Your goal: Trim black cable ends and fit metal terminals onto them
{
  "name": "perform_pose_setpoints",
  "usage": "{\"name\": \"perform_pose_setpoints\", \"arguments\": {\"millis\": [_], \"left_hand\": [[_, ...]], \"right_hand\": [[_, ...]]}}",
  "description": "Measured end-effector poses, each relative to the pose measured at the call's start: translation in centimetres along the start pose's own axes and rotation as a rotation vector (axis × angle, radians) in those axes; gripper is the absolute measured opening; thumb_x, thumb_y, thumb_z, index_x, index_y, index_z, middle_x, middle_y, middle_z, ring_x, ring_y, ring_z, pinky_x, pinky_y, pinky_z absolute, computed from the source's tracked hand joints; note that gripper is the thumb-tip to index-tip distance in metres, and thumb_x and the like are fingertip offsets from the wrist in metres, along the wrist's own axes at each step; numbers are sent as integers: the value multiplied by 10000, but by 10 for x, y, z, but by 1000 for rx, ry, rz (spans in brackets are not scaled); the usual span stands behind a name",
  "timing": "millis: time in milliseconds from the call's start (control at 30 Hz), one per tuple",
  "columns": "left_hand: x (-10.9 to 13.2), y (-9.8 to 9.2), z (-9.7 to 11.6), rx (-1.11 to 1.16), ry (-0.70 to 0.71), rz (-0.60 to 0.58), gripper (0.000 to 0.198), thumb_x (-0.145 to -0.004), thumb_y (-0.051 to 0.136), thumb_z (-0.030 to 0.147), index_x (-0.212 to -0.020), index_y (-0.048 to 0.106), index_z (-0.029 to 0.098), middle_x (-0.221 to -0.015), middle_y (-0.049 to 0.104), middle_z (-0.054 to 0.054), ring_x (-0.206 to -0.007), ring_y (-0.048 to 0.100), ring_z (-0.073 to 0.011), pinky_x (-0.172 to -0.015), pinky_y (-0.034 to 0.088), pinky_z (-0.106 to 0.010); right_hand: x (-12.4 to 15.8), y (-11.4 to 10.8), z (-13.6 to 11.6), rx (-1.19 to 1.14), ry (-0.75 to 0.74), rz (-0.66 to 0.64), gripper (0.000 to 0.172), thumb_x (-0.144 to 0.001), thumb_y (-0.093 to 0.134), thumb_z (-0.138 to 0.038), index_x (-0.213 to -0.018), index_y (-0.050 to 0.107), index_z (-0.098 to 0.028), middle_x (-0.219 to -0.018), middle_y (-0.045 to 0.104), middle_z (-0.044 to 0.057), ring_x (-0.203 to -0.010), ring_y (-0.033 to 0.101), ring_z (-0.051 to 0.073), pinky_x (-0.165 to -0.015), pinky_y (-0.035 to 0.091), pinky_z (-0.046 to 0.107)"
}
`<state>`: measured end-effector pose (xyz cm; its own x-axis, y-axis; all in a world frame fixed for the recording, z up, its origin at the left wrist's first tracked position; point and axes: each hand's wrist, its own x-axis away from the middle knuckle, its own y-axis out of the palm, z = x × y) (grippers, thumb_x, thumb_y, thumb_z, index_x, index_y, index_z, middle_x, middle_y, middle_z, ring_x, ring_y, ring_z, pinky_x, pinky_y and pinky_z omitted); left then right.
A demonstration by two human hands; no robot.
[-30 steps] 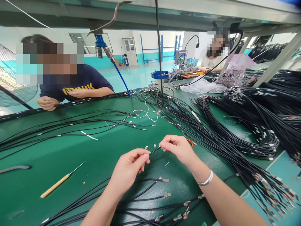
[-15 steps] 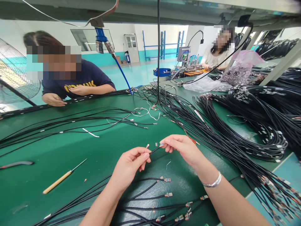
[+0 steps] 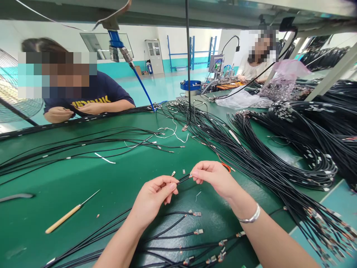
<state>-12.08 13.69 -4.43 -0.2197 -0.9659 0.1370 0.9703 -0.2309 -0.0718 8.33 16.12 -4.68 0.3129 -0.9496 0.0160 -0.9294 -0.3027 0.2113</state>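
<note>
My left hand (image 3: 156, 191) is closed, thumb against fingers, around a black cable (image 3: 183, 179) above the green table. From it a short stretch of cable runs to my right hand (image 3: 213, 176), which pinches the tip; most of the tip is hidden by the fingers. Just beyond the hands lie two small metal connectors, one of them a loose silver piece (image 3: 183, 171). Below my hands, several black cables with metal connectors (image 3: 198, 231) spread over the table.
An awl (image 3: 64, 219) with a wooden handle lies on the table (image 3: 69, 178) at left. Thick bundles of black cables (image 3: 259, 163) fill the right side. Orange-handled scissors (image 3: 226, 167) lie beside my right hand. A co-worker (image 3: 103, 91) leans over the far edge; another person sits farther back.
My right fingers now cover more of the cable's tip, where a bluish metal bit showed before. The view has shifted slightly. The co-worker's hands at left have moved.
</note>
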Motion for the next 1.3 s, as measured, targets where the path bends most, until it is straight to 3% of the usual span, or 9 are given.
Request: {"name": "perform_pose_setpoints", "arguments": {"millis": [267, 733, 1033, 1300], "left_hand": [[-1, -1, -5, 35, -9, 25, 207, -743, 673, 355, -827, 677, 165, -642, 623, 2, -476, 456, -77, -474, 375, -211], [-2, 0, -6, 83, -21, 21, 216, -732, 687, 352, -807, 669, 150, -623, 616, 0, -466, 457, -75, -463, 372, -208], [-11, -7, -11, 252, 16, 160, 215, -723, 716, 318, -849, 663, 152, -664, 621, -4, -498, 475, -72, -450, 362, -191], [-13, -3, -19, 261, 10, 171, 227, -701, 736, 288, -879, 661, 169, -700, 633, 3, -575, 517, -83, -531, 413, -196]], "right_hand": [[-3, -3, 5, -19, -5, -6, 280, -767, 672, -436, -772, 729, -162, -715, 675, 43, -604, 555, 117, -578, 433, 249], [-3, 3, 4, 17, -14, 5, 214, -711, 728, -378, -722, 710, -165, -683, 660, 20, -587, 534, 112, -582, 437, 252], [-9, -12, 7, -48, -49, 224, 228, -775, 630, -367, -854, 710, -169, -756, 645, 34, -609, 515, 108, -559, 399, 237], [-11, -5, 13, 26, 21, 144, 246, -743, 679, -359, -900, 708, -172, -781, 658, 33, -606, 521, 106, -577, 408, 245]]}}
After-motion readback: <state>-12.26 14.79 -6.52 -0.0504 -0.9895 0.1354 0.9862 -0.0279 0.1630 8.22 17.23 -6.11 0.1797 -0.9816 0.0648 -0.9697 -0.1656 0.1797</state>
